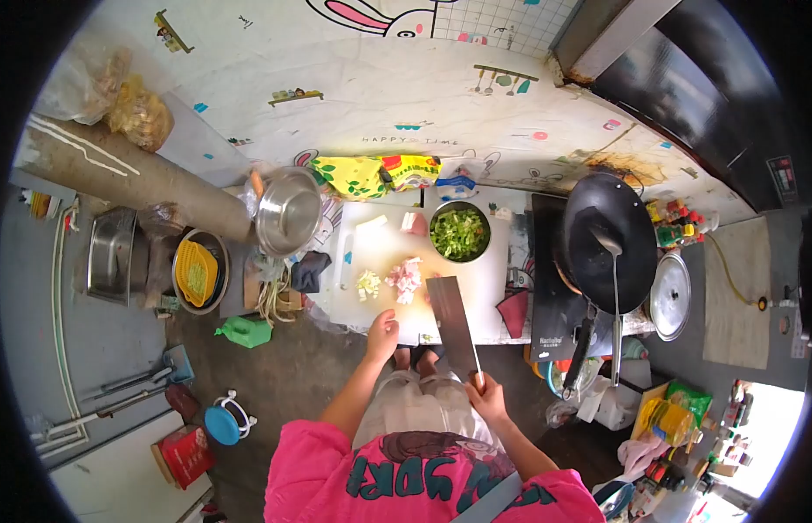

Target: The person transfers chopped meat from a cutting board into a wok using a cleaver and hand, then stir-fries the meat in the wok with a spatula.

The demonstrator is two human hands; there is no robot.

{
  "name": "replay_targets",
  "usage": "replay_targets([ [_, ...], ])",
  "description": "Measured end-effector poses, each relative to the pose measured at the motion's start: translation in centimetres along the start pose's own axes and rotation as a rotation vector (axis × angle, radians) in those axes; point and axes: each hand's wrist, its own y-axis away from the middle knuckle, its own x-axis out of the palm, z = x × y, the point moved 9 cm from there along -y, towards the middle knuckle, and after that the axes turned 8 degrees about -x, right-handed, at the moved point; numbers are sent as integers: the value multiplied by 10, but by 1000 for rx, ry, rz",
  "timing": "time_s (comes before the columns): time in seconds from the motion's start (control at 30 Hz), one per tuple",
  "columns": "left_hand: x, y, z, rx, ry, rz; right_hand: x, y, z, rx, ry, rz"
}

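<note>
My right hand (486,398) is closed round the handle of a cleaver (453,322). The broad blade points away from me, its far end over the cutting board (482,301). Near the board's front edge, my left hand (384,335) hovers with loosely bent fingers and holds nothing visible. Just beyond it lie chopped pale pink meat pieces (404,279) and a small heap of pale green-white chopped pieces (368,284). Farther back on the board are a white block (371,224) and a pinkish piece (413,223). A metal bowl of chopped greens (459,232) stands at the back right.
Right of the board, a black wok (604,235) with a metal spatula (614,261) sits on the stove (552,336). A pot lid (670,296) lies beyond. A steel basin (288,212) stands left. Yellow packets (352,177) lean on the wall; a green jug (244,330) stands lower left.
</note>
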Motion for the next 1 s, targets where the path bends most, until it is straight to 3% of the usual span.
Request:
replay_targets([
  [0.47, 17, -15, 2, 68, -182, 37, 65, -24, -17, 203, -375, 125],
  [0.87, 17, -41, -87, 359, -383, -89, 107, -35, -57, 322, -534, 148],
  [1.0, 22, -49, -114, 307, -520, -125, 116, -43, -55, 322, -589, 148],
])
